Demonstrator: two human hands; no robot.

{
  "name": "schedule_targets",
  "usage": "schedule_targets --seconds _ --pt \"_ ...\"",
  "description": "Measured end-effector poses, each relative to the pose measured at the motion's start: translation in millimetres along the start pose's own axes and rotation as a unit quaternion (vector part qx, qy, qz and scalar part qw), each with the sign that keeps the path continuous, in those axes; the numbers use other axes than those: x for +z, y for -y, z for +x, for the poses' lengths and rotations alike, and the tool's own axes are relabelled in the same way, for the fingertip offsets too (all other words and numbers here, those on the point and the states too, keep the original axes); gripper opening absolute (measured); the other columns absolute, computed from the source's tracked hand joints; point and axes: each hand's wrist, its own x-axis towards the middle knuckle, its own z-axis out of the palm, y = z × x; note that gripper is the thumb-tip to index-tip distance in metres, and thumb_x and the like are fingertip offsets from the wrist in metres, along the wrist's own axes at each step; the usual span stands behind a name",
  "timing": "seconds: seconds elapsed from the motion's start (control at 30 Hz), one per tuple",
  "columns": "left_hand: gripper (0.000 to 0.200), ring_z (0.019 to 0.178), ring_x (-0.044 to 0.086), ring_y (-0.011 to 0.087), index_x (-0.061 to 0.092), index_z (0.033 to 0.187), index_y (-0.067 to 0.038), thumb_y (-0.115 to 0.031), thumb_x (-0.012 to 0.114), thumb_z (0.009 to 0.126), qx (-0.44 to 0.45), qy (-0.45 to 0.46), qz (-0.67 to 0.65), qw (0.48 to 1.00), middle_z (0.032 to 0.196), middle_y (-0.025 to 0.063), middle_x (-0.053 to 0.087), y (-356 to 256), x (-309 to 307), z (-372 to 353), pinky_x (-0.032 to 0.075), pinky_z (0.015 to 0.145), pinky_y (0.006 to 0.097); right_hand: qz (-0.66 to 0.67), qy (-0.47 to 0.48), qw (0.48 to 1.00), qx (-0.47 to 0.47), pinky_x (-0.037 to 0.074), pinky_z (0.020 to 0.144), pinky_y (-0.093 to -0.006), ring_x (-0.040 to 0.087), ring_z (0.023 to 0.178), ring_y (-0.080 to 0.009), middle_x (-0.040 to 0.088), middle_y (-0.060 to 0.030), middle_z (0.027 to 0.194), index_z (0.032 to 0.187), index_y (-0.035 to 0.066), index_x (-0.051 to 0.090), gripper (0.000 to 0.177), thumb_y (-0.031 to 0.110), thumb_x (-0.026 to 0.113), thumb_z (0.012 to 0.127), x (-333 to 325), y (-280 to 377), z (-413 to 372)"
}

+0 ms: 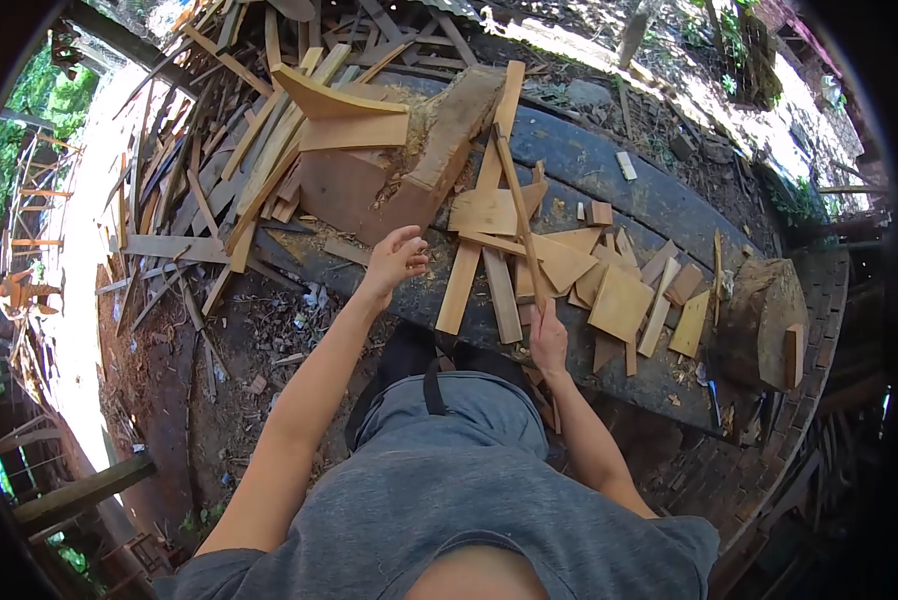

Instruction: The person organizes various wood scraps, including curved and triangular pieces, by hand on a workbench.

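Observation:
My right hand (548,338) is closed around the lower end of a long thin wooden stick (519,205), which slants up and to the left over the wood pieces. My left hand (398,262) is raised with its fingers apart and curled, holding nothing, in front of a large brown wood block (341,190). Between and beyond the hands lie a pale board (484,211), a long narrow plank (459,287) and a squarish light piece (620,302). A curved light wooden piece (334,103) rests on the big block at the upper left.
The dark workbench (579,150) spans the middle. A large pile of wood strips (259,140) lies at the left. A thick wood stump (764,320) stands at the bench's right end, near a blue-handled tool (713,400). Debris covers the ground (259,350).

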Motion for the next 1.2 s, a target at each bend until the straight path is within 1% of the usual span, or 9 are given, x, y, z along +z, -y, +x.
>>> schedule_targets --seconds 0.13,0.3,0.37,0.5,0.67,0.83,0.93,1.03,1.2 --pt "0.041 0.094 0.059 0.0172 0.043 0.131 -0.005 -0.02 0.053 0.095 -0.014 -0.003 0.02 1.0 0.112 0.0097 0.057 1.2 -7.2 1.1 0.053 0.082 0.0307 -0.055 0.042 0.993 0.092 0.044 0.063 -0.0556 0.059 0.075 -0.0474 0.061 -0.0269 0.08 0.103 0.008 0.046 0.025 0.032 0.042 0.096 -12.7 -27.0 4.5" --pt "0.039 0.093 0.059 0.0157 0.045 0.13 -0.005 -0.02 0.053 0.095 -0.007 -0.022 0.041 0.999 0.111 0.0088 0.057 -5.7 -9.7 3.4 0.053 0.081 0.0298 -0.03 -0.048 0.996 0.068 0.045 0.065 -0.0551 0.059 0.079 -0.0473 0.061 -0.0284 0.083 0.108 0.008 0.046 0.026 0.031 0.042 0.096 -19.6 -31.3 10.4" --pt "0.038 0.093 0.059 0.0151 0.045 0.129 -0.005 -0.02 0.053 0.095 -0.008 -0.034 0.05 0.998 0.111 0.0085 0.057 -8.6 -8.7 2.7 0.053 0.081 0.0293 -0.086 0.029 0.986 0.141 0.045 0.066 -0.0545 0.059 0.082 -0.0473 0.062 -0.0281 0.087 0.113 0.007 0.046 0.027 0.029 0.041 0.097 -16.3 -42.8 16.0" --pt "0.037 0.091 0.059 0.0138 0.047 0.128 -0.005 -0.02 0.053 0.095 -0.003 -0.023 0.058 0.998 0.11 0.0082 0.058 -9.5 -8.1 -1.1 0.052 0.081 0.028 -0.069 -0.032 0.992 0.101 0.045 0.071 -0.0537 0.058 0.085 -0.0481 0.062 -0.0293 0.09 0.121 0.006 0.043 0.033 0.029 0.041 0.097 -10.1 -50.0 15.9" --pt "0.036 0.09 0.059 0.0133 0.049 0.127 -0.005 -0.021 0.052 0.095 -0.012 -0.027 0.055 0.998 0.109 0.0084 0.059 3.7 -16.6 -10.5 0.051 0.08 0.0277 -0.085 0.034 0.985 0.15 0.045 0.072 -0.0533 0.058 0.086 -0.0486 0.062 -0.0293 0.094 0.122 0.006 0.042 0.034 0.029 0.04 0.097 -5.7 -53.1 19.5" --pt "0.035 0.091 0.059 0.0138 0.05 0.126 -0.005 -0.021 0.051 0.095 -0.03 -0.074 0.04 0.996 0.109 0.0075 0.059 19.0 -36.7 -35.1 0.05 0.08 0.0283 -0.056 -0.017 0.991 0.119 0.045 0.074 -0.0518 0.058 0.091 -0.0475 0.061 -0.0294 0.098 0.125 0.006 0.04 0.037 0.031 0.04 0.097 0.6 -51.4 29.8" --pt "0.034 0.091 0.058 0.014 0.05 0.125 -0.006 -0.022 0.051 0.095 -0.046 -0.09 0.046 0.994 0.109 0.0071 0.06 30.9 -54.3 -40.4 0.05 0.08 0.0288 -0.118 0.032 0.981 0.148 0.045 0.076 -0.0507 0.058 0.093 -0.0462 0.061 -0.0273 0.1 0.127 0.006 0.04 0.038 0.029 0.041 0.097 0.7 -48.8 38.8" --pt "0.034 0.091 0.058 0.0142 0.051 0.125 -0.006 -0.022 0.051 0.095 -0.051 -0.107 0.05 0.992 0.108 0.0068 0.06 26.8 -68.5 -40.4 0.05 0.08 0.029 -0.058 -0.053 0.992 0.103 0.044 0.079 -0.0491 0.057 0.096 -0.0446 0.061 -0.0251 0.102 0.129 0.006 0.039 0.039 0.027 0.042 0.096 6.4 -55.9 41.9" --pt "0.034 0.09 0.059 0.0145 0.052 0.124 -0.006 -0.021 0.052 0.094 -0.047 -0.122 0.05 0.99 0.107 0.0065 0.06 21.3 -95.6 -37.9 0.05 0.079 0.0291 -0.088 -0.101 0.982 0.13 0.042 0.088 -0.0458 0.052 0.107 -0.0408 0.053 -0.022 0.118 0.133 0.006 0.037 0.044 0.024 0.047 0.094 8.1 -47.7 48.3"
